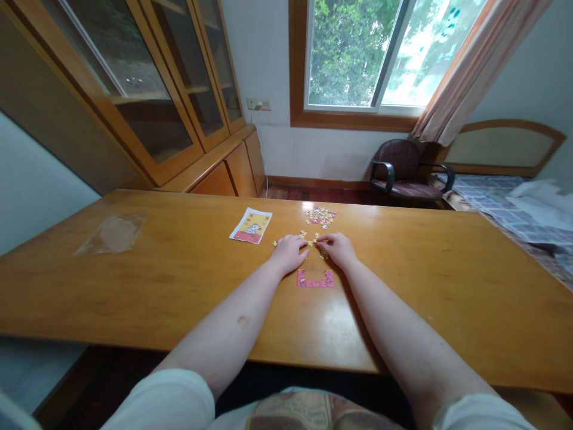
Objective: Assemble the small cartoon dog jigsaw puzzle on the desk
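Observation:
My left hand (289,253) rests on the table, its fingers bent together with the fingertips on a small yellow jigsaw piece (310,243). Facing it, my right hand (339,248) pinches another yellow jigsaw piece (316,240) close to the first; whether the two are joined is too small to tell. Several loose yellow pieces (303,233) lie around my fingers, some partly hidden under my right hand. Just nearer to me sits a joined pink strip of puzzle (316,282), with raised ends forming a shallow U.
Beyond my hands is a heap of mixed jigsaw pieces (320,217). A picture card (252,226) in yellow and pink lies to the left, and a clear plastic bag (111,233) farther left. The wooden table (188,280) reaches toward a cabinet (179,89) and an armchair (403,167).

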`<state>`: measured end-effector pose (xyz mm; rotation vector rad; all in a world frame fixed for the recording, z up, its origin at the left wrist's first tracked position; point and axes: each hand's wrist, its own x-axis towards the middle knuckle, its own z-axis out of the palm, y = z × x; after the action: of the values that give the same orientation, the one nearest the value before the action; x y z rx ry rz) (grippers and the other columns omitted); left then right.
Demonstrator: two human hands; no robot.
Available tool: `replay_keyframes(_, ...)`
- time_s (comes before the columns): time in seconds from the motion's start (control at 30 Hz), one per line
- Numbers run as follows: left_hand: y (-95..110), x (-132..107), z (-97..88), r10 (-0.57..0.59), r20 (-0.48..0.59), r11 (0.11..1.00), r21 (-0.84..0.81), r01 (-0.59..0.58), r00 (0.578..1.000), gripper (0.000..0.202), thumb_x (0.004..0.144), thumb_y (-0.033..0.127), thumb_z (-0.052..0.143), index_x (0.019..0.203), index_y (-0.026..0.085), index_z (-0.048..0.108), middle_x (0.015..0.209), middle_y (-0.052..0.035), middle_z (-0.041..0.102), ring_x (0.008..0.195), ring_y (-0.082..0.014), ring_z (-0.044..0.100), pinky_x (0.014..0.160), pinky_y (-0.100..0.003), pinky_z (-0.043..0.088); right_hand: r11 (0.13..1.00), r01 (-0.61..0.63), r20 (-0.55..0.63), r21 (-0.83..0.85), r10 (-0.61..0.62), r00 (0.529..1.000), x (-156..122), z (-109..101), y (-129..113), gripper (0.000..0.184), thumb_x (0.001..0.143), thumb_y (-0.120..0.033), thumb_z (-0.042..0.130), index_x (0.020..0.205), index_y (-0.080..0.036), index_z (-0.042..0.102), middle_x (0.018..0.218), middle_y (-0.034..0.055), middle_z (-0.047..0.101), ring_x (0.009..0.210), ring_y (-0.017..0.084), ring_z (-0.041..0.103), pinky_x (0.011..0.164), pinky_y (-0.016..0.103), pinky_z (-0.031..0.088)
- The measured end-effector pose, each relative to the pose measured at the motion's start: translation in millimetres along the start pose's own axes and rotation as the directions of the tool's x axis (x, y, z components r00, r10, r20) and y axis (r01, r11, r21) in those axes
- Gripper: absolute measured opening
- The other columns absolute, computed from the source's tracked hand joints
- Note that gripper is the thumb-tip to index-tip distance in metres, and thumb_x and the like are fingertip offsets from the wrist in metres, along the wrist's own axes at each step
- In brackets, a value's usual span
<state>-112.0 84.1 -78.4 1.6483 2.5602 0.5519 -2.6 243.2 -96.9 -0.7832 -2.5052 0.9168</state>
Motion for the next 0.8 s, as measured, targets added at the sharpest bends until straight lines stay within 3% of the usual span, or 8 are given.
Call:
replay_keyframes(0.27,2.3,-1.0,-2.2,-0.007,0.004,1.000,0.005,0.007,1.000,0.031,0.086,0.037,0.054,0.110,0.023,0.069,0.114,-0.0066,0.067,0.107,-0.0250,0.057,0.093,-0.039,0.044,0.981,0.108,-0.004,-0.163,-0.110,0.994,-3.3,-0.2,-0.7,0.015,0.079,-0.028,0.066,0.088,-0.026,0.077,0.077,0.0043,0.069,0.083,0.019,0.060,0.079,0.028,0.045)
replay_keyframes(0.8,4.4,-1.7,-3.3,-0.003,0.005,1.000,-0.001,0.003,1.000,0.031,0.086,0.036,0.053,0.109,0.023,0.069,0.114,-0.0064,0.067,0.106,-0.0260,0.057,0.094,-0.041,0.045,0.965,0.217,-0.035,-0.146,-0.224,0.974,-2.9,3.1,1.7,0.011,0.081,-0.026,0.066,0.084,-0.027,0.077,0.095,0.0008,0.075,0.090,0.018,0.065,0.087,0.031,0.046)
